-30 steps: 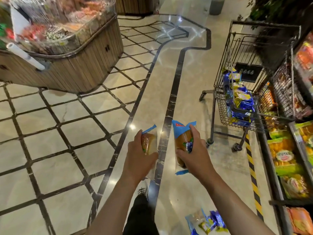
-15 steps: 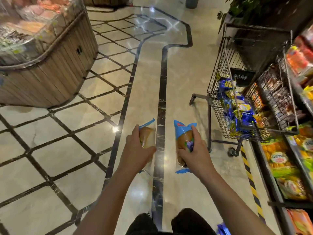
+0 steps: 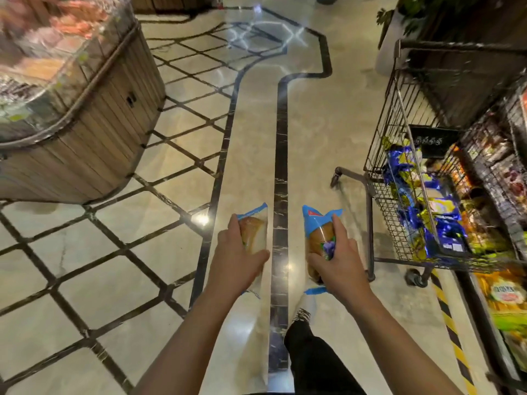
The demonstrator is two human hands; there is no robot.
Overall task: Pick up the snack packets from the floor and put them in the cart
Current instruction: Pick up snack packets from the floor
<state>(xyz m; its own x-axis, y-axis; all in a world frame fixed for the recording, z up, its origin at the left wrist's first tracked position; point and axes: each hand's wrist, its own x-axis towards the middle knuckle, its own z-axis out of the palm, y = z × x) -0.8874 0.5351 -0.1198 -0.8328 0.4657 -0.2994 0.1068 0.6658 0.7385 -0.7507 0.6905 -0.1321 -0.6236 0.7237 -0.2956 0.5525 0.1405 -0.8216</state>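
Snack packets are in both hands at lower centre of the frame: the left hand [image 3: 238, 259] grips 1 packet [image 3: 253, 233] with fingers curled round it, and the right hand [image 3: 338, 260] clasps another packet [image 3: 318, 238] with a blue top. Both are held upright above the floor [image 3: 142, 252], well apart from the cart [image 3: 399, 138] at right, which already holds blue packets [image 3: 439, 220]. To finish well, swing both over the near rim before letting go, right first. Against the frame 0.5 s ago, the cart sits larger and closer at right, and a shoe [image 3: 305, 307] now shows below the right hand
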